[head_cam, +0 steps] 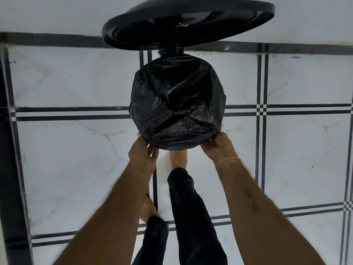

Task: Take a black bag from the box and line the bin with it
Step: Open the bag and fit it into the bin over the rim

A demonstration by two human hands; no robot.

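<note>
While the left hand (143, 153) and the right hand (217, 144) each grip the bag (177, 104) at the near rim of the bin (171, 51), fingers curled under its edge, the plastic lies creased across the whole mouth. Pulling harder could tear it or drag it off the far rim. A bare foot (177, 159) sits at the bin's base, likely on a pedal; lifting it would probably drop the raised lid (188, 22) onto the hands. The bin stands on a floor (76, 83) of white marbled tiles with black stripes, with dark skirting (57, 40) below a pale wall (47, 14).
</note>
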